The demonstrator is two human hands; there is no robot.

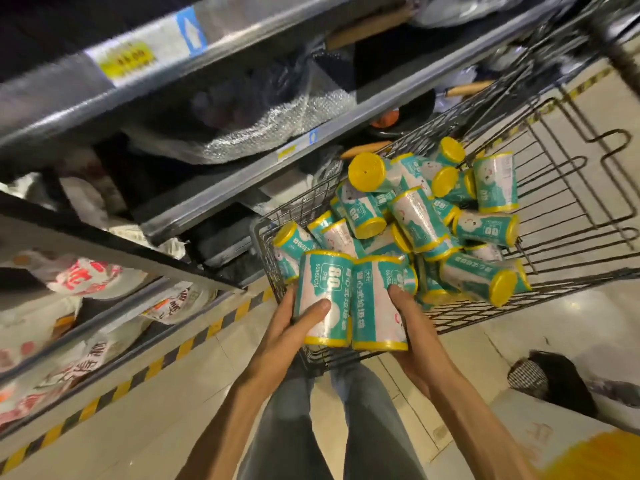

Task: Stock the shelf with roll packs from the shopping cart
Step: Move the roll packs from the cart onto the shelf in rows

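A wire shopping cart (571, 202) holds several teal-and-white roll packs with yellow ends (415, 216), piled loosely. My left hand (294, 327) grips one roll pack (325, 296) at the cart's near edge, thumb across its front. My right hand (412, 323) grips a second roll pack (377, 306) right beside the first; the two packs touch side by side, lifted just above the cart's rim. The metal shelf unit (242, 181) rises on the left.
The shelves carry bagged goods: silver bubble wrap (277, 123), pans with wooden handles (464, 88), and red-and-white printed bags (86, 275) lower down. Yellow-black tape (166, 358) runs along the floor by the shelf base. My legs stand behind the cart. A dark object (550, 379) lies on the floor at right.
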